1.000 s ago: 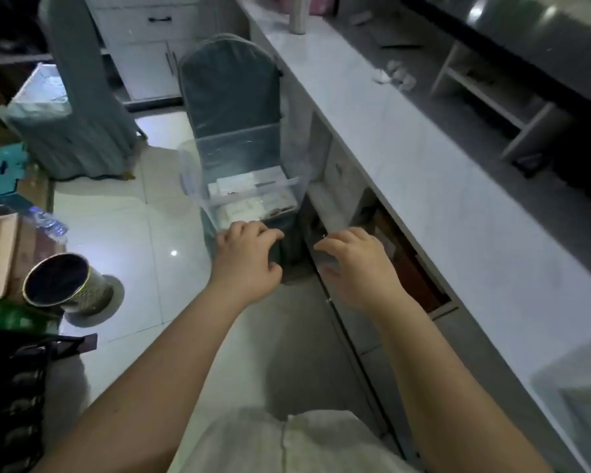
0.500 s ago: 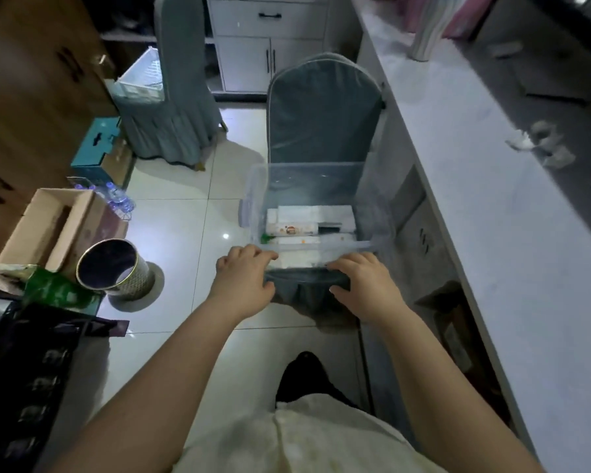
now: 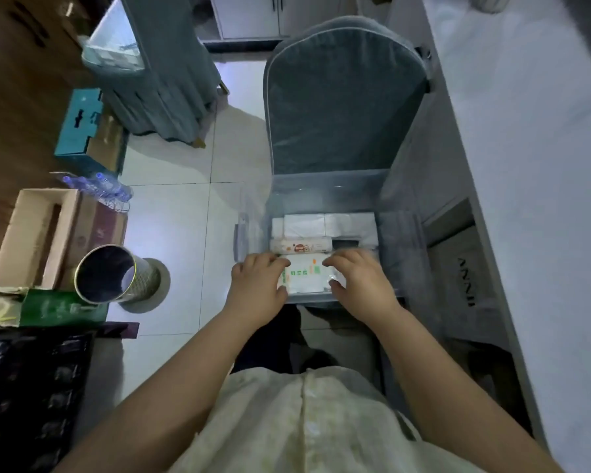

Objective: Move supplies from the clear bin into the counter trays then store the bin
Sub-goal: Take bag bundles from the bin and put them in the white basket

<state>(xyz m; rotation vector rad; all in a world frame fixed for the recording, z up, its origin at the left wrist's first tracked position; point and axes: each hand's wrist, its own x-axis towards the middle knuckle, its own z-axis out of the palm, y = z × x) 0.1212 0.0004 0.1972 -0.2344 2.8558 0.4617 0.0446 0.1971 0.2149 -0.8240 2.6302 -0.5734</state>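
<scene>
Your left hand [image 3: 258, 285] and right hand [image 3: 362, 283] clasp the white pack [image 3: 304, 278] endwise; lift it level out of the clear bin [image 3: 328, 189].

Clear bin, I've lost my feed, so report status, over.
Left hand and right hand grip the white pack by its ends. Pack inside clear bin, not yet lifted. Chair back beyond bin; counter at right.

Blue-covered chair [image 3: 342, 107], metal wastebasket [image 3: 116, 278], cardboard box [image 3: 35, 237]
</scene>
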